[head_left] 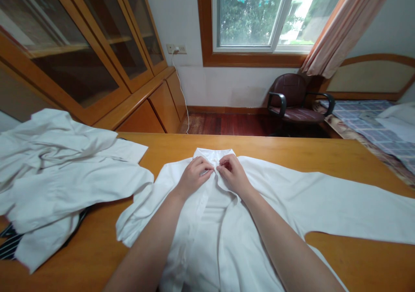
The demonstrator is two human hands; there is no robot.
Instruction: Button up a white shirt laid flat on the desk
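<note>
Far left we had a cabinet (pixel 139 106); nearer, a heap of white clothes (pixel 74 158) sat on the table (pixel 100 240), striped cloth (pixel 11 242) poking out underneath. Mid-table, right of the heap, we logged a white shirt (pixel 210 223), collar (pixel 207 152) at the far end, front partly open. Left hand (pixel 197 174) pinched the shirt front just below the collar, thumb against fingertips; right hand (pixel 232 174) pinched beside it, fingers curled. A sleeve (pixel 350 205) stretched right. Far right: chair (pixel 292 97), bed (pixel 366 119).
</note>
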